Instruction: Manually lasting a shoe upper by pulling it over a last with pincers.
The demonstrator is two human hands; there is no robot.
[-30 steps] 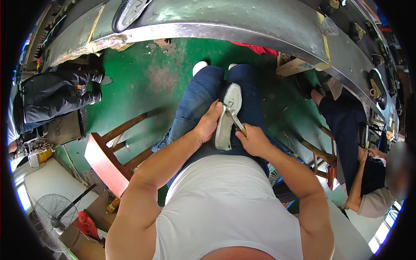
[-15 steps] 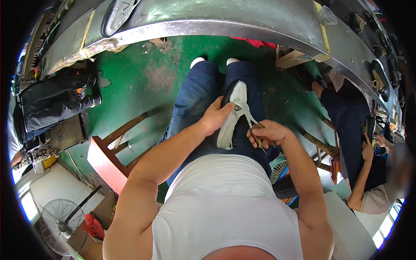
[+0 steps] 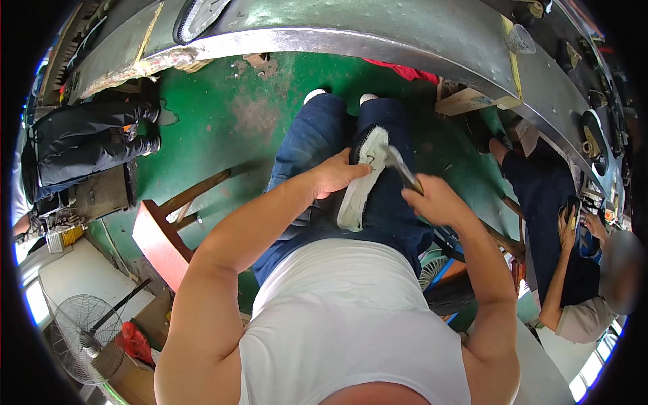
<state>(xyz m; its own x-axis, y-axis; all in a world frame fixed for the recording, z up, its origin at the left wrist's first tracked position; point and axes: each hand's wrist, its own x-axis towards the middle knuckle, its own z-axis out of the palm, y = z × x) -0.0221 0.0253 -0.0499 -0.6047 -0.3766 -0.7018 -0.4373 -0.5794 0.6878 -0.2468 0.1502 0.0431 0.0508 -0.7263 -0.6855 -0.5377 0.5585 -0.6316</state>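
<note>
A shoe upper with a pale underside and dark stitched edge lies upside down across my lap, toe pointing away from me. My left hand is closed on its left side, thumb pressed on the pale face. A thin dark curved line shows on that face near the thumb. My right hand is wrapped round the handle of a hammer, seen by its shape. Its metal head, blurred by motion, is over the right edge of the shoe upper; whether they touch I cannot tell.
A metal-topped bench curves ahead, with another shoe on it at left. A wooden stool stands left of me and a standing fan at lower left. To the right, a co-worker holds something in both hands.
My right hand has moved up and away from my body, and the tool in it now points at the shoe upper. Pale strips that crossed the shoe upper no longer show; my left hand keeps its hold.
</note>
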